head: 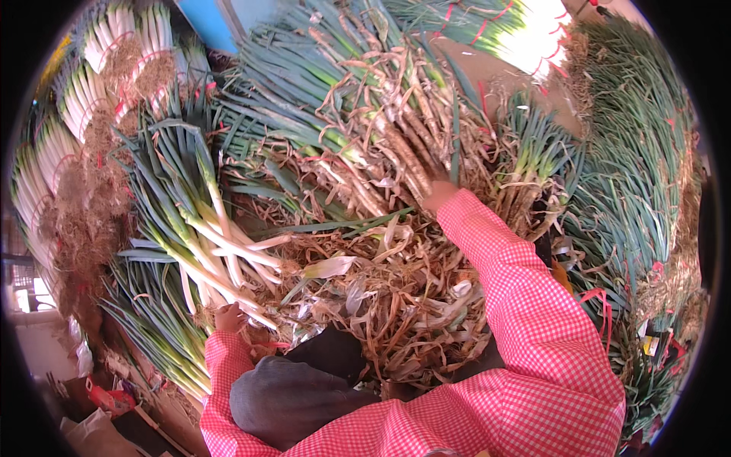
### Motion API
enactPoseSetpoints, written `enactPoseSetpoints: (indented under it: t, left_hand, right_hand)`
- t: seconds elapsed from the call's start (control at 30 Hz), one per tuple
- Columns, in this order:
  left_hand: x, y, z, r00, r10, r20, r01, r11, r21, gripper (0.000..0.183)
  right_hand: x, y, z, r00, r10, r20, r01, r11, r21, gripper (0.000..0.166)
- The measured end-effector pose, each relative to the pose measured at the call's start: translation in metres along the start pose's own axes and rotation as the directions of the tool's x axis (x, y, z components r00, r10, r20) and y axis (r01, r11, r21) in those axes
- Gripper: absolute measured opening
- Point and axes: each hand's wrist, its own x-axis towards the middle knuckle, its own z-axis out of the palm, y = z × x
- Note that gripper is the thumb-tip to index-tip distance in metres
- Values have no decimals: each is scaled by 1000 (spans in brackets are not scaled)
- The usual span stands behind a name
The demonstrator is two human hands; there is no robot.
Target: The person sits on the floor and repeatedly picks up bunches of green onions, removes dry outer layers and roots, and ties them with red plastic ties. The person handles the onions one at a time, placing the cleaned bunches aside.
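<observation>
My right hand (441,196) reaches to the root end of the untrimmed green onions (400,148), whose stalks are brown and wrapped in dry leaves; its fingertips are partly hidden among them. At the lower left, my left hand (229,318) is beside the root ends of the peeled green onions (223,251), which have clean white stalks and lie crossed over one another. Whether its bent fingers grip a stalk is not clear. Between the hands spreads a heap of dry peeled leaves (411,303), with a pale strip of leaf (331,267) on top.
Tied bundles of white-stalked green onions (85,103) are stacked at the left, roots facing inward. A long pile of green onions (628,148) runs down the right side. A smaller bunch (531,154) stands right of the untrimmed ones. Red ribbon (597,297) hangs by my right sleeve.
</observation>
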Motion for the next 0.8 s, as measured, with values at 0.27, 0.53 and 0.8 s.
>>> enactPoseSetpoints:
  t: [0.27,0.53,0.8]
  left_hand:
    - [-169,170,57,897,419,141,-424,906,5,35]
    - [-330,89,205,674,3,739,-399,843,361,69]
    - [-377,-61,269,495,-1,869,215,969,-121,57]
  right_hand:
    - [-119,4,-89,899,-436,-39,402,786,470,69]
    - [-203,17,82,849,-513,124,251,599,760,34]
    - [-305,48,140,837,-528,-145,547,794,266,22]
